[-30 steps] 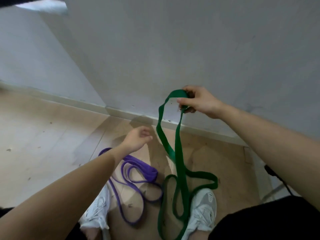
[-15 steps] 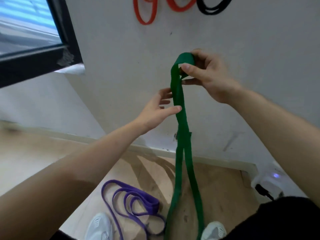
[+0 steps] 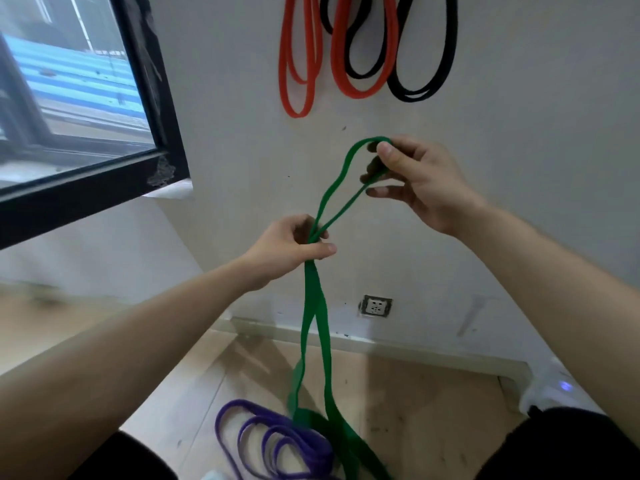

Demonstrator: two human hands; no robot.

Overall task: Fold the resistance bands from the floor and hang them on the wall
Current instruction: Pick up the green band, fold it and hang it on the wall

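Big white wall [image 3: 519, 202] has orange bands [image 3: 298, 110] and black bands [image 3: 412, 95] hung up. The green band [image 3: 313, 306] dangles to the floor [image 3: 433, 410] by the purple band [image 3: 311, 448]. Right hand [image 3: 422, 181] fingers pinch its top loop, left hand [image 3: 287, 244] fingers are clamped round both strands lower down.

A pale grey wall [image 3: 242, 150] fills most of the view. At the left is a window [image 3: 69, 81] with a black frame [image 3: 159, 109] — daylight comes through it. Low on the wall sits a white socket [image 3: 375, 306], above a pale baseboard [image 3: 381, 344] and a light wooden floor [image 3: 415, 410].
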